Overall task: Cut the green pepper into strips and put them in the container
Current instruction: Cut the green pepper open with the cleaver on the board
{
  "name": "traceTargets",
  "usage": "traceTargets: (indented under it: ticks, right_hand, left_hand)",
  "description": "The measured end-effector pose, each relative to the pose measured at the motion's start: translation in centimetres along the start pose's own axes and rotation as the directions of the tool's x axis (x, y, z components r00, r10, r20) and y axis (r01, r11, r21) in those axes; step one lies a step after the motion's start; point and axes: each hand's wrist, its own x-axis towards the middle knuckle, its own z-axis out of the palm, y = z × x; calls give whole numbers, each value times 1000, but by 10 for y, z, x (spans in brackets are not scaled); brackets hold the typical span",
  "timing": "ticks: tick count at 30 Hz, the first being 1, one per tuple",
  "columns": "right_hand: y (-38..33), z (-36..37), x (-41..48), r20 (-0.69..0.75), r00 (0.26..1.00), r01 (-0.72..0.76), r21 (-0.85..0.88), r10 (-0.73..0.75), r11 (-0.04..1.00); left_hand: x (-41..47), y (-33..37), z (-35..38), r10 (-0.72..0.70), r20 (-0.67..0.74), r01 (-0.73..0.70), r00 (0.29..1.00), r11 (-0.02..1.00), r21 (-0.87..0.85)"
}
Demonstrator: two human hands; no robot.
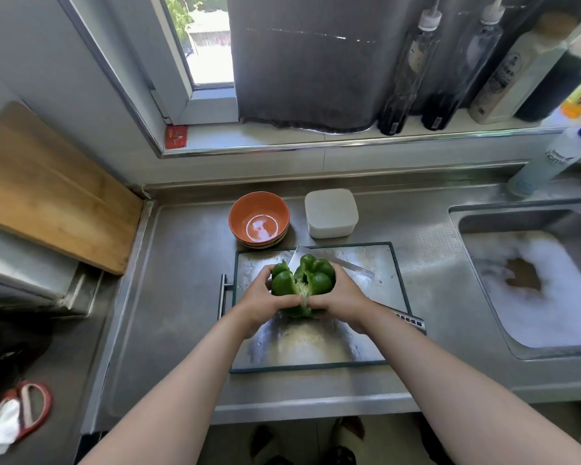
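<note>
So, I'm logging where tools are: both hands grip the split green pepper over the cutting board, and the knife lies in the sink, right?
No: the head view shows the knife lying on the cutting board, not in the sink. The left hand and right hand do grip the split green pepper.

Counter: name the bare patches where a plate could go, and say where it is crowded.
Bare: the counter left of the cutting board, up to its left edge; the strip between board and sink; the board's near end. Crowded: behind the board, the bowl and container; mid-board, left hand and right hand grip the green pepper over the knife.
</note>
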Motion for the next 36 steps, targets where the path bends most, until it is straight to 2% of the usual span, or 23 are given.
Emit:
traceTargets:
  ticks: [2,3,4,6,8,10,12,14,22,32,36]
  right_hand:
    - [3,4,3,-47,999,15,-141,-22,990]
    - [4,7,4,-58,997,27,-210,-40,977]
    - [4,10,4,-66,996,38,-258,-57,965]
    - [5,14,6,-83,994,37,-311,-65,950]
    - [5,15,7,-101,994,12,-346,-50,938]
    - [6,17,6,-91,995,-2,-373,-35,928]
    - [8,16,4,-74,997,3,-381,-34,925]
    - [8,16,2,-73,996,13,-382,-44,924]
    - [7,15,-4,-83,996,4,-358,-36,934]
    - [13,17,-5,-113,993,9,-316,-47,949]
    - [15,25,-4,-159,985,15,-328,-71,945]
  left_hand:
    - [1,1,4,71,-46,-59,996,970,237]
    - [1,3,6,155,-79,-113,985,913,392]
    - [2,4,7,266,-83,-186,960,833,522]
    - [5,8,8,406,30,-304,913,630,715]
    - [4,10,11,388,163,-337,907,438,834]
    - [4,7,11,294,189,-295,937,378,877]
    - [5,0,8,228,179,-260,957,406,876]
    - [5,-6,3,222,164,-254,961,472,844]
    - [1,-21,-6,322,159,-333,934,612,717]
    - [0,-36,-9,361,96,-338,928,704,624]
    - [-5,-44,-1,398,12,-325,917,731,600]
